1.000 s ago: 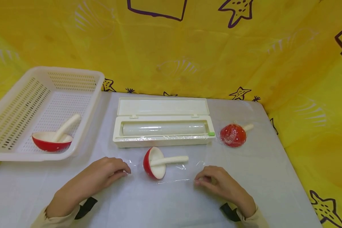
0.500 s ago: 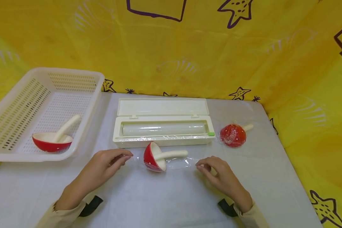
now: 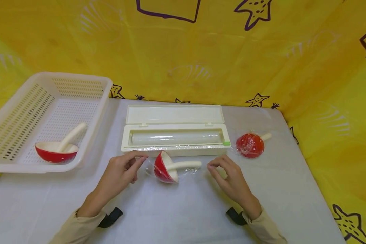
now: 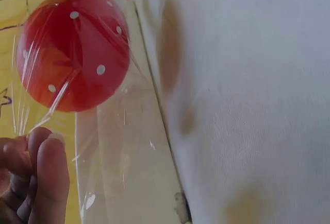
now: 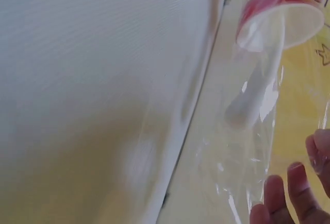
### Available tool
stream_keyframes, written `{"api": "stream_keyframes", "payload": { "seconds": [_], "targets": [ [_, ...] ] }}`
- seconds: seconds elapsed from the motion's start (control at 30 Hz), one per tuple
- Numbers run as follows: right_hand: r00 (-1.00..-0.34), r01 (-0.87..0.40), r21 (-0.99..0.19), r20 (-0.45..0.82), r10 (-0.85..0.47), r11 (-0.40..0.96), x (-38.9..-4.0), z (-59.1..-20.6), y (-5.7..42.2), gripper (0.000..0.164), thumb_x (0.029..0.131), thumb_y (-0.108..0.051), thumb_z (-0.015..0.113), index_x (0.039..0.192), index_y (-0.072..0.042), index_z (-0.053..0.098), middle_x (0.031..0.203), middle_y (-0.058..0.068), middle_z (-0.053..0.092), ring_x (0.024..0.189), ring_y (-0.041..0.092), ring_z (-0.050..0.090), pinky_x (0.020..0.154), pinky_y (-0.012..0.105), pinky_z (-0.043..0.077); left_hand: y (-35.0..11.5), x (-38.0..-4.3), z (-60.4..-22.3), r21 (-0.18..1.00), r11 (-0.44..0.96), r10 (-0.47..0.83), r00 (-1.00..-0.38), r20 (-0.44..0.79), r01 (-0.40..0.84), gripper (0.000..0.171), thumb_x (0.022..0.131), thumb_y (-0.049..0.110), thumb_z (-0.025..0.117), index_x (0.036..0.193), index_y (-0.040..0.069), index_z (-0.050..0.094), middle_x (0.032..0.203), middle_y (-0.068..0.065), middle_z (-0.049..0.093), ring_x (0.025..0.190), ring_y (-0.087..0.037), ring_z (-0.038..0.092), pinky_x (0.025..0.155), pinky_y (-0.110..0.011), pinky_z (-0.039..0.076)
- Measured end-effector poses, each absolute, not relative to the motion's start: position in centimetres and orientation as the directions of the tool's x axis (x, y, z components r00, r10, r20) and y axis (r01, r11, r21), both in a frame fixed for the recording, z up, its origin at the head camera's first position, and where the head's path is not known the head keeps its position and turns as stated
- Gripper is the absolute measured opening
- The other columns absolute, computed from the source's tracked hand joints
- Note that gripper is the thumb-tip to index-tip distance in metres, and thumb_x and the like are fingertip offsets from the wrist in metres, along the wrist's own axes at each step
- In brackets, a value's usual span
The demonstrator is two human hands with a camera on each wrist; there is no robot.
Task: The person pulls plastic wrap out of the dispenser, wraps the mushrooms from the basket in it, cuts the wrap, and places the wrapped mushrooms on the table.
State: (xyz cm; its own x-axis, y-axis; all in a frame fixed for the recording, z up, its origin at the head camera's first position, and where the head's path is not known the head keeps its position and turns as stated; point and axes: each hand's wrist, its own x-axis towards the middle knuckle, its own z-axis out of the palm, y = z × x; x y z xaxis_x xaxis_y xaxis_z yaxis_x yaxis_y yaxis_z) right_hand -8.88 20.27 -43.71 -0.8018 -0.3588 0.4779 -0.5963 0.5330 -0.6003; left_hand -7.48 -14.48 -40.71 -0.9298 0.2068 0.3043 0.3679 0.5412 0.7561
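A red ladle [image 3: 163, 171] with white dots, a white inside and a white handle lies across a sheet of clear cling film [image 3: 190, 170]. My left hand [image 3: 120, 173], beside the bowl, pinches the film's left end between thumb and finger; in the left wrist view, taut folds run from those fingertips [image 4: 50, 149] over the dotted bowl. Past the handle's tip, my right hand [image 3: 230, 174] pinches the right end, its other fingers loosely bent. In the right wrist view, film hangs around the ladle's handle [image 5: 252, 98].
Just behind stands a cream cling film dispenser [image 3: 174, 151], lid raised, with a film roll [image 3: 175, 137] inside. A second ladle [image 3: 250, 145], wrapped in film, lies at right. At left, a white plastic basket [image 3: 105, 98] holds a third ladle [image 3: 56, 156].
Both hands have risen from the table with the film's ends and moved toward the dispenser, the left also inward. The ladle has shifted slightly back, and the film gathers up around it.
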Motion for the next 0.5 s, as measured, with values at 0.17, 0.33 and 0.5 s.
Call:
{"api": "stream_keyframes", "payload": {
  "seconds": [0.17, 0.33, 0.5],
  "targets": [
    [-0.825, -0.563, -0.630, 0.467, -0.319, 0.535, -9.3, -43.7, 19.4, 0.013, 0.086, -0.003, 0.073, 0.098, -0.009, 0.070, 0.098, 0.002, 0.063, 0.092, 0.019, 0.061, 0.080, 0.032, 0.055, -13.9, -7.6, -40.6, 0.881, 0.416, 0.182, -0.970, 0.164, 0.227, 0.011, 0.097, 0.008, 0.062, 0.107, 0.004, 0.065, 0.056, -0.002, 0.061, 0.045, -0.009, 0.056, 0.045, -0.026, 0.052],
    [-0.833, -0.551, -0.654, 0.474, -0.287, 0.519, -9.8, -43.9, 18.4, 0.013, 0.086, -0.003, 0.074, 0.097, -0.010, 0.071, 0.095, 0.001, 0.061, 0.091, 0.017, 0.059, 0.080, 0.030, 0.053, -13.2, -7.8, -40.7, 0.957, 0.260, 0.172, -0.981, 0.089, 0.132, 0.017, 0.100, 0.010, 0.057, 0.110, -0.003, 0.059, 0.072, -0.020, 0.066, 0.056, -0.017, 0.065, 0.054, -0.033, 0.059],
    [-0.811, -0.585, -0.657, 0.492, -0.317, 0.476, -10.4, -44.4, 17.3, 0.015, 0.086, 0.000, 0.072, 0.097, -0.010, 0.071, 0.094, -0.001, 0.065, 0.088, 0.014, 0.062, 0.078, 0.032, 0.056, -12.5, -8.0, -41.2, 0.962, 0.243, 0.104, -0.989, 0.101, 0.124, 0.014, 0.099, 0.007, 0.058, 0.107, -0.004, 0.062, 0.083, -0.018, 0.066, 0.068, -0.012, 0.065, 0.061, -0.033, 0.060]
  ]
}}
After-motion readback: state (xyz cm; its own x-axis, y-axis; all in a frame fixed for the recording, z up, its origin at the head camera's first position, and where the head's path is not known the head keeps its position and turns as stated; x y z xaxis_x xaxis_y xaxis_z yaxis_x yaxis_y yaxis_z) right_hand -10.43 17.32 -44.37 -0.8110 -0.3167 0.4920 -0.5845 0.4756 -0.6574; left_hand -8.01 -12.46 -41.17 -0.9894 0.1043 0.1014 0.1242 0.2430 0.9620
